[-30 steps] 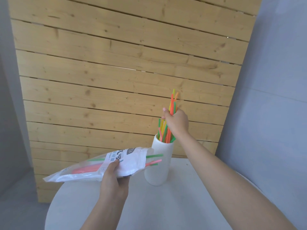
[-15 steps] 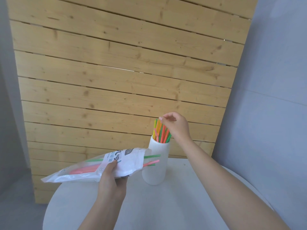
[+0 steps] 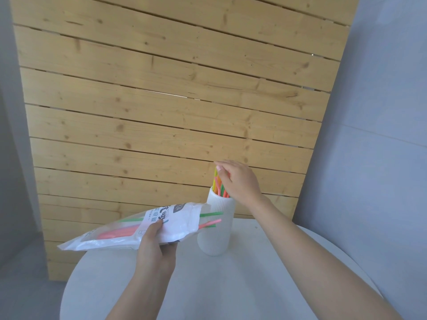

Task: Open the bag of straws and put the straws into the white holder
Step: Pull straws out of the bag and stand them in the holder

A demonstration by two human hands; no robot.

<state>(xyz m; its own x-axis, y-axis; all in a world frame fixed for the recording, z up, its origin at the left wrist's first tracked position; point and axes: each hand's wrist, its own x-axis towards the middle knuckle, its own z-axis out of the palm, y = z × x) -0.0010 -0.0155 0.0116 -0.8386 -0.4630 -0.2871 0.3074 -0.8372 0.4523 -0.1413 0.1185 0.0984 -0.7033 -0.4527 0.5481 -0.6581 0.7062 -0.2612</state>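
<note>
A white ribbed holder (image 3: 216, 229) stands on the round white table (image 3: 242, 285), with several coloured straws (image 3: 218, 184) upright in it. My right hand (image 3: 239, 181) hovers over the straw tops, fingers loosely apart and touching them, gripping nothing. My left hand (image 3: 155, 247) grips the open plastic straw bag (image 3: 124, 232) from below and holds it nearly level, just left of the holder. A green and a pink straw (image 3: 210, 218) poke out of the bag's open end, crossing in front of the holder. More pink and green straws show through the bag.
A wall of horizontal wooden planks (image 3: 161, 100) rises close behind the table. Grey walls (image 3: 381, 135) flank it on both sides. The table's curved edge (image 3: 69, 285) drops off at the left.
My right hand lowered a bunch of straws into the holder and let go; the straws now sit deeper. My left hand and the bag have barely moved.
</note>
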